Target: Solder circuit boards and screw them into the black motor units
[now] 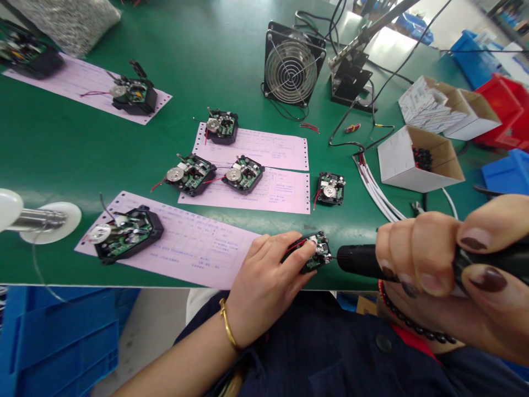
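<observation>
My left hand (268, 281) grips a small black module with a green circuit board (316, 255) at the near edge of the green table (61, 160); red wires run from it under my fingers. My right hand (450, 264) is wrapped around a black soldering iron (359, 259), whose tip touches the right side of the module. Several similar modules lie farther out, one (330, 188) just beyond the held one, two (190, 174) (243, 174) on a pink form sheet (273, 193).
A small black fan (292, 63) and an iron stand (349, 74) sit at the back. Open cardboard boxes (400, 160) and white cables (378, 193) lie at right, red and blue bins (506, 107) beyond. A larger module (124, 234) rests at left near a lamp base (49, 220).
</observation>
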`<act>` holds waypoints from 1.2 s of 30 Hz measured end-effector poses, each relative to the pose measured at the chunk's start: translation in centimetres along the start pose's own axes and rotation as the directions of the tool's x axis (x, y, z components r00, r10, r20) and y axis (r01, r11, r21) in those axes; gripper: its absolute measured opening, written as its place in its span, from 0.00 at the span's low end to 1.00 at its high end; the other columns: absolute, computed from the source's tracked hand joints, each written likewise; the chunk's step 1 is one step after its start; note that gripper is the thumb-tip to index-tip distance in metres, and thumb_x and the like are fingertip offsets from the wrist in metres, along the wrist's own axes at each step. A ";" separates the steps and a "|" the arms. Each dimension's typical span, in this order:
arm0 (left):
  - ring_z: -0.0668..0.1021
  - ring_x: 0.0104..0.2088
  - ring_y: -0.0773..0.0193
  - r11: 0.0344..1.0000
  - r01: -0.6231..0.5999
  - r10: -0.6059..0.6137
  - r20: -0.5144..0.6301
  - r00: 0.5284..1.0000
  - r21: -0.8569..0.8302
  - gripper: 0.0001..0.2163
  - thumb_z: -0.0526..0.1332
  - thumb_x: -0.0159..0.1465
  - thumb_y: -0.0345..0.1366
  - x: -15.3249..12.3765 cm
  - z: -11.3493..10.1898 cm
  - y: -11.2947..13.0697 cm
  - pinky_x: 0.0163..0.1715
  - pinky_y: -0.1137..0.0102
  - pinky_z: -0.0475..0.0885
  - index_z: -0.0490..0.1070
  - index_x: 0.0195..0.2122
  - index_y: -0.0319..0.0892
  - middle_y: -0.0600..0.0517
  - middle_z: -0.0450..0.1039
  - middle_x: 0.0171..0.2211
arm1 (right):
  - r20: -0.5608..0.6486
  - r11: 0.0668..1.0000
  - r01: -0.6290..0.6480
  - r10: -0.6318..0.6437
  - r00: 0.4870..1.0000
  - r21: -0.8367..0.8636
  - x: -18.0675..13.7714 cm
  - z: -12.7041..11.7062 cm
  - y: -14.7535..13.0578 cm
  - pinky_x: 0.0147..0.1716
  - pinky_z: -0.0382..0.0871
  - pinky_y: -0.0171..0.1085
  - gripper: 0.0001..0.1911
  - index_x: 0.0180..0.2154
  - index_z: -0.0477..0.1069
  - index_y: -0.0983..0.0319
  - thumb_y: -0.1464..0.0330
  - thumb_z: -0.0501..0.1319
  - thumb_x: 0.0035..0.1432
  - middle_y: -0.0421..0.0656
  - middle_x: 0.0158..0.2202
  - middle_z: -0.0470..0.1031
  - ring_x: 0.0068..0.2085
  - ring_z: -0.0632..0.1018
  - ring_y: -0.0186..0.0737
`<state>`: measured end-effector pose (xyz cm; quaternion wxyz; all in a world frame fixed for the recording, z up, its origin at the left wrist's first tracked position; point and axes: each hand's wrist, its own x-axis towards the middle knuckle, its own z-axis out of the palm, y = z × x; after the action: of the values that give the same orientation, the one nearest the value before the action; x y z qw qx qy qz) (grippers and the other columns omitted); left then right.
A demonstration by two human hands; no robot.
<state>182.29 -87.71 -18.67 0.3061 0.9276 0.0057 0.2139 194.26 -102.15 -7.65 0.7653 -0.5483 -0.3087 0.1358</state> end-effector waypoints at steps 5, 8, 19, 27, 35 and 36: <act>0.78 0.48 0.55 1.000 0.001 -0.001 0.005 1.000 0.006 0.14 0.65 0.69 0.40 0.0 -0.1 0.0 0.47 0.61 0.67 0.71 0.54 0.47 0.48 0.77 0.52 | 0.002 0.999 -0.004 0.004 1.000 -0.040 0.0 0.2 0.2 0.19 0.63 0.37 0.13 0.35 0.64 0.56 0.66 0.69 0.61 0.31 0.18 0.63 0.16 0.63 0.30; 0.78 0.48 0.55 1.000 0.002 -0.002 0.009 1.000 0.008 0.14 0.65 0.68 0.40 0.0 -0.1 0.0 0.47 0.61 0.67 0.72 0.54 0.46 0.48 0.78 0.52 | 0.027 0.999 0.022 -0.021 0.999 -0.026 0.0 0.2 0.5 0.19 0.62 0.36 0.12 0.36 0.64 0.56 0.68 0.68 0.60 0.31 0.18 0.63 0.15 0.62 0.29; 0.78 0.48 0.56 1.000 0.003 -0.002 -0.008 1.000 0.015 0.14 0.66 0.68 0.39 0.0 0.0 0.1 0.47 0.61 0.67 0.72 0.54 0.46 0.49 0.78 0.51 | -0.014 1.000 0.011 -0.011 1.000 0.004 -0.6 -0.4 0.1 0.21 0.64 0.37 0.11 0.37 0.64 0.56 0.66 0.68 0.60 0.31 0.18 0.63 0.17 0.63 0.30; 0.78 0.49 0.56 1.000 -0.006 0.006 -0.005 1.000 0.023 0.14 0.65 0.69 0.39 0.1 0.0 0.0 0.48 0.61 0.68 0.72 0.55 0.46 0.48 0.78 0.52 | -0.027 0.984 -0.106 0.103 0.994 -0.144 -0.2 0.2 -1.5 0.16 0.64 0.36 0.17 0.31 0.65 0.57 0.61 0.72 0.58 0.31 0.14 0.62 0.14 0.62 0.30; 0.78 0.49 0.57 1.000 0.010 -0.010 -0.003 1.000 0.005 0.14 0.65 0.69 0.39 0.0 0.0 0.1 0.49 0.62 0.68 0.72 0.55 0.47 0.48 0.78 0.52 | -0.025 0.986 -0.103 0.100 0.995 -0.134 -0.2 0.2 -1.3 0.17 0.64 0.37 0.15 0.33 0.66 0.56 0.60 0.71 0.60 0.31 0.15 0.62 0.14 0.62 0.30; 0.78 0.49 0.57 1.000 0.010 -0.010 -0.002 1.000 0.006 0.14 0.65 0.69 0.39 0.0 0.0 0.1 0.49 0.62 0.68 0.72 0.55 0.47 0.49 0.78 0.52 | -0.021 0.986 -0.097 0.095 0.995 -0.132 -0.2 0.2 -1.3 0.17 0.64 0.36 0.15 0.33 0.66 0.56 0.60 0.71 0.60 0.31 0.15 0.62 0.14 0.62 0.30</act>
<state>182.23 -87.78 -18.58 0.3044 0.9283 0.0115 0.2134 193.81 -102.54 -6.46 0.7219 -0.6132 -0.2847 0.1478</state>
